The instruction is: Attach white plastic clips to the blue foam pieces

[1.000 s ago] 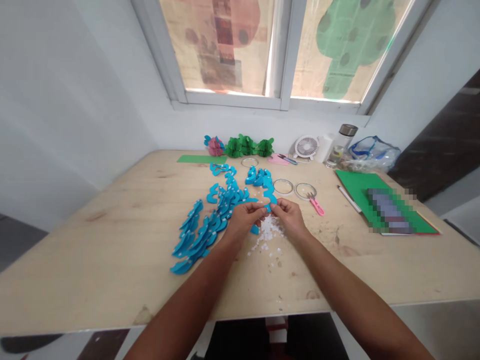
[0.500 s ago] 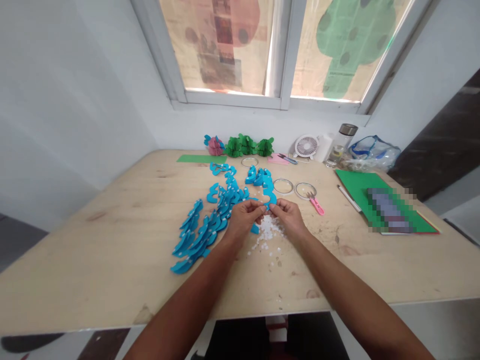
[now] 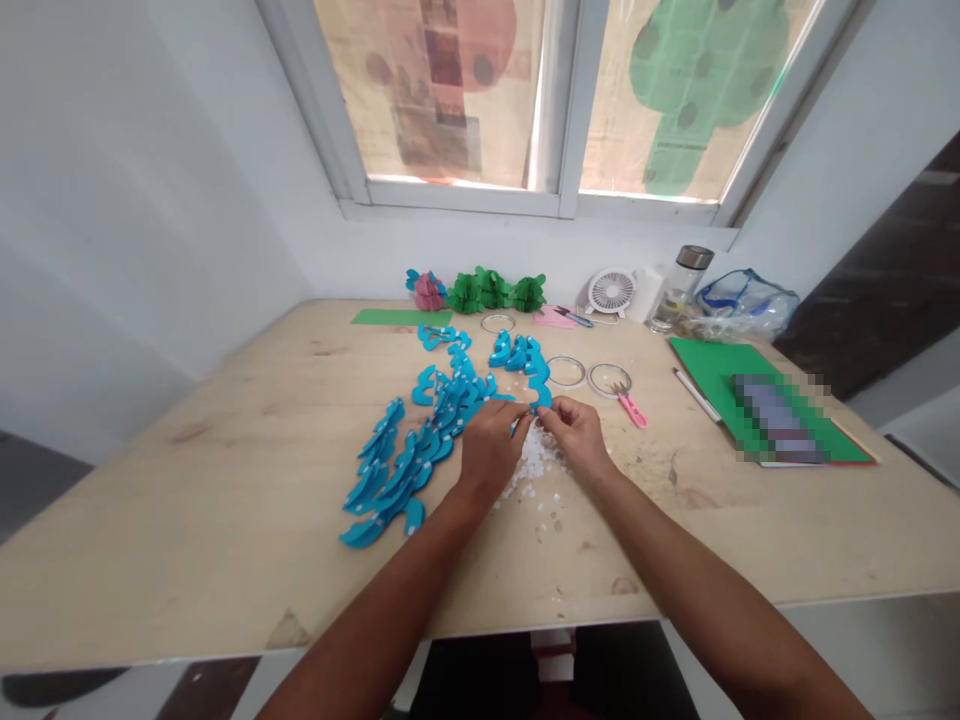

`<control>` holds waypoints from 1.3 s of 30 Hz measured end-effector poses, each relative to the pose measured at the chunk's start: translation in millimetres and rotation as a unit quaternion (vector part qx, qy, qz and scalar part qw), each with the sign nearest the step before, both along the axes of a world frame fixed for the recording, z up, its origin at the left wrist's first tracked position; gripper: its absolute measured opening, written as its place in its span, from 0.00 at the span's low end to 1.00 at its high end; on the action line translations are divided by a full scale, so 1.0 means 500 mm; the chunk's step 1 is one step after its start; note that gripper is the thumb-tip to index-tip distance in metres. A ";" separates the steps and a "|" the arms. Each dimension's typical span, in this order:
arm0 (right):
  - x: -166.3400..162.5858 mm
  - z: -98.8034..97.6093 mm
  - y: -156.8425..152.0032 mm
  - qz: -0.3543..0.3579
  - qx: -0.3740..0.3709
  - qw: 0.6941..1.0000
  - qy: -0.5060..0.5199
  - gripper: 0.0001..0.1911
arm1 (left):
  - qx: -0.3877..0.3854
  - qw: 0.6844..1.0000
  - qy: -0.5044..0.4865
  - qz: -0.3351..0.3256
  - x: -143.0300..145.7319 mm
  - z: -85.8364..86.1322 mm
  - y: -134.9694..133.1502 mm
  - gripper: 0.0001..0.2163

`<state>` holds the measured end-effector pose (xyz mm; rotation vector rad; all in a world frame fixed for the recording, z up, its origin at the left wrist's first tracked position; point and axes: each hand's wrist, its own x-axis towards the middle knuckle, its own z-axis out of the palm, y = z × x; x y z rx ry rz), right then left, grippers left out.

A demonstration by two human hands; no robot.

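Observation:
A curved blue paper piece (image 3: 539,382) with scalloped edges stands out just beyond my fingertips. My right hand (image 3: 577,435) pinches its lower end between thumb and forefinger. Close against it, my left hand (image 3: 491,445) is closed with its fingertips at the same end; a bit of blue shows under its fingers. What exactly the left fingertips grip is partly hidden. Under and between the hands lies a scatter of small white paper bits (image 3: 534,458). To the left, a heap of blue paper pieces (image 3: 420,450) with white spots spreads over the wooden table (image 3: 225,480).
Metal rings (image 3: 610,380) and a pink-handled tool (image 3: 632,408) lie to the right. Farther right are a pen (image 3: 697,394) and green sheets (image 3: 705,365). Along the wall stand green paper shapes (image 3: 491,290), a small fan (image 3: 611,292) and a bottle (image 3: 681,290).
My left hand has turned over slightly, showing more of its back and covering some white bits. My right hand keeps its pinch on the blue paper piece, nearly still.

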<state>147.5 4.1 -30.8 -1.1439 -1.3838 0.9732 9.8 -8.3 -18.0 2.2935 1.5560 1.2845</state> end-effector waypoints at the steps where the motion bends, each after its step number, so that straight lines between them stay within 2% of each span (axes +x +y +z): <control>1: 0.000 0.000 0.000 0.001 0.002 1.000 -0.004 0.17 | -0.005 1.000 -0.004 -0.001 -0.001 -0.001 0.000 0.08; 24: -0.002 0.008 -0.007 0.004 0.021 0.999 -0.034 0.16 | -0.096 0.985 -0.141 -0.007 -0.001 0.011 -0.001 0.06; 30: -0.002 0.005 -0.005 0.014 0.005 1.000 -0.006 0.16 | -0.125 0.979 -0.164 0.004 -0.001 0.014 0.003 0.07; 39: -0.002 0.000 -0.001 0.010 -0.027 0.999 0.040 0.16 | -0.174 0.952 -0.253 -0.003 -0.003 0.011 0.009 0.07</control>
